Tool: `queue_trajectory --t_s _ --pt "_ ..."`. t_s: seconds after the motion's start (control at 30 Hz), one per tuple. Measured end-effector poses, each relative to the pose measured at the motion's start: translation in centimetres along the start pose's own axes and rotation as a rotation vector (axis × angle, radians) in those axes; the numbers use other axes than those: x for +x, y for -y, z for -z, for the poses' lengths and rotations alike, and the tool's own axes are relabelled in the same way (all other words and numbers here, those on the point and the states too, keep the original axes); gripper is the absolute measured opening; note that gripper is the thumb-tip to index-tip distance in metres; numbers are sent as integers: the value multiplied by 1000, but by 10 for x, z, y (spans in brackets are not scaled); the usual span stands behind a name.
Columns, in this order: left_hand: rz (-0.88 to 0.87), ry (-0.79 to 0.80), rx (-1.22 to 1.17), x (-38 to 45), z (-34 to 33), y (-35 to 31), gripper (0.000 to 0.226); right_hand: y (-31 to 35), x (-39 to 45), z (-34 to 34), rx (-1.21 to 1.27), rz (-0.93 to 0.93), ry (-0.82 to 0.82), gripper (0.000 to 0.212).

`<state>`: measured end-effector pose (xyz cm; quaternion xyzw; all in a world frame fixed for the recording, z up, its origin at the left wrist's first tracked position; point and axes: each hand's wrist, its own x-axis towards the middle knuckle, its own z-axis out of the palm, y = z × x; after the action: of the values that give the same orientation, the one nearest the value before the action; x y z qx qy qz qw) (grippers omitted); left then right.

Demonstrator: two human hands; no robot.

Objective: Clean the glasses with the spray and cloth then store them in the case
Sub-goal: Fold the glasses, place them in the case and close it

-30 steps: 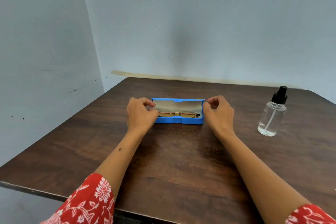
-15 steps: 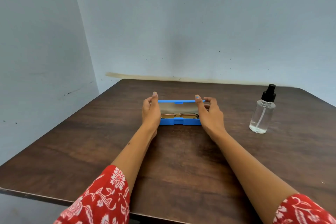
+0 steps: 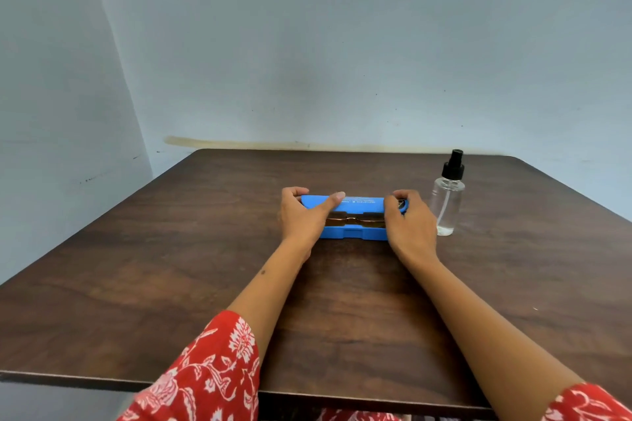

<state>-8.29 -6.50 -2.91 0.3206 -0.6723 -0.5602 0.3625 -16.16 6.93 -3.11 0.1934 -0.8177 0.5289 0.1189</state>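
Note:
A blue glasses case (image 3: 355, 232) lies across the middle of the brown table (image 3: 171, 267), its lid lowered almost onto the base. The brown-framed glasses (image 3: 355, 220) show through the narrow gap between lid and base. My left hand (image 3: 302, 215) grips the case's left end, thumb lying on top of the lid and fingers curled behind it. My right hand (image 3: 410, 225) grips the right end, fingers curled over the lid. A clear spray bottle (image 3: 448, 198) with a black nozzle stands upright just right of my right hand. No cloth is in view.
The table sits in a corner, with pale walls (image 3: 342, 44) behind it and to its left. Its front edge runs near my red patterned sleeves (image 3: 205, 379).
The case's lid has swung down from standing upright to nearly flat over the glasses. Both hands moved from the lid's corners onto its top and ends.

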Motion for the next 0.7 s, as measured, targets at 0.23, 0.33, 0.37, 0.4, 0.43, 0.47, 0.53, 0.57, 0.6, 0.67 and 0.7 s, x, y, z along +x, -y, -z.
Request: queue_trajectory --t_s 0.23,0.33,0.37,0.4,0.43,0.47,0.53,0.57,0.6,0.67,0.7 --pt "-178 105 248 -1 16 11 69 -5 -9 6 -19 82 99 46" --pt "-220 134 285 -1 17 10 65 -7 -9 10 -18 95 114 52" --pt "-231 137 289 -2 17 10 64 -6 -9 11 -16 96 112 53" --pt "-241 140 296 -2 17 10 63 -6 -9 11 -16 97 110 54" --pt "-250 143 307 -3 17 9 63 -6 -9 12 -16 98 107 54" --pt "-260 147 323 -3 17 9 62 -5 -9 12 -18 99 104 55" --pt "-269 157 350 -5 17 10 63 -6 -9 12 -26 105 104 57" --pt "-271 159 356 -5 17 10 63 -6 -10 12 -29 106 105 57" --pt "-274 160 359 -5 18 11 64 -7 -11 12 -35 108 107 58" --pt "-281 157 360 -5 18 11 64 -6 -13 12 -49 133 70 56" --pt "-284 154 357 -5 17 12 64 -5 -15 13 -49 168 2 52"
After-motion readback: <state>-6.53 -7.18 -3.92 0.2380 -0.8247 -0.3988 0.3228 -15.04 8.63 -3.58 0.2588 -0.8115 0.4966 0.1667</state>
